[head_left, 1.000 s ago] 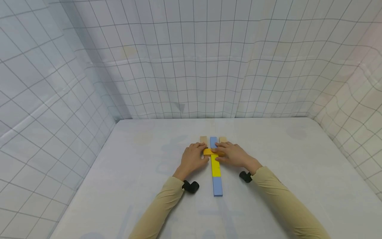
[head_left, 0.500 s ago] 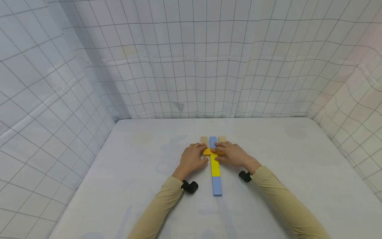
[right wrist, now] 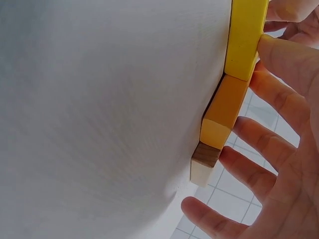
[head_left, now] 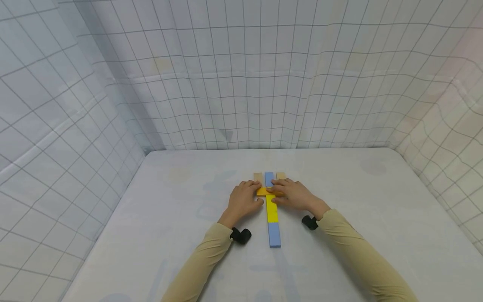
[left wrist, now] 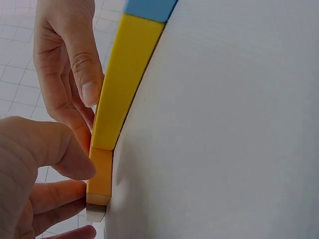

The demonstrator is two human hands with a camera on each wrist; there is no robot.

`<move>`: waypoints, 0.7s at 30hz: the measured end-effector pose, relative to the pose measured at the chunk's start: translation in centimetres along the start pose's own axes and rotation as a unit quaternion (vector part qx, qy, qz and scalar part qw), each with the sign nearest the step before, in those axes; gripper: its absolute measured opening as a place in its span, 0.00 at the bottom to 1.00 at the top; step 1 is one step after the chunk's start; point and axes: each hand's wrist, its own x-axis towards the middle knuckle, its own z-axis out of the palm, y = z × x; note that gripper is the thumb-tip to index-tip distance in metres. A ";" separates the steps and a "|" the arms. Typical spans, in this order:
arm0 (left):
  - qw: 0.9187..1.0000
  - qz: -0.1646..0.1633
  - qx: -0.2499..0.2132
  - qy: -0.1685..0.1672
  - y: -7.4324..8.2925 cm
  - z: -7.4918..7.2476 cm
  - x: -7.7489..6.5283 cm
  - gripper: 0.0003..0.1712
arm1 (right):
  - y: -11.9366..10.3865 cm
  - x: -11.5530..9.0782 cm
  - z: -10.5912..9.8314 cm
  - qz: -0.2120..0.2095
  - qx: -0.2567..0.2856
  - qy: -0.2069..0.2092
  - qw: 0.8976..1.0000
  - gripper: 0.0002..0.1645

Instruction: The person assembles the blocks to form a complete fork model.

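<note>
In the head view, flat blocks form a figure on the table. An orange block (head_left: 262, 191) lies crosswise. From its middle a yellow block (head_left: 271, 209) runs toward me, ending at a blue block (head_left: 274, 235). Beyond it stand a second blue block (head_left: 268, 179) and two pale wooden blocks, left (head_left: 258, 177) and right (head_left: 281, 175). My left hand (head_left: 243, 199) touches the orange block's left end and the left wooden block with relaxed fingers. Spread fingers of my right hand (head_left: 296, 195) rest across the orange block, thumb at the yellow one; they cover its right end.
The white-covered table (head_left: 181, 209) reaches back to a grid-patterned curtain (head_left: 241, 84), which also hangs at both sides. Black cameras sit at the left wrist (head_left: 241, 236) and right wrist (head_left: 310, 222), close above the table.
</note>
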 end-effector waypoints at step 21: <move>0.999 -0.030 0.026 -0.033 0.8 -0.9 2.2 0.11 | -0.2 1.1 -0.5 0.011 -0.012 0.006 1.000 0.24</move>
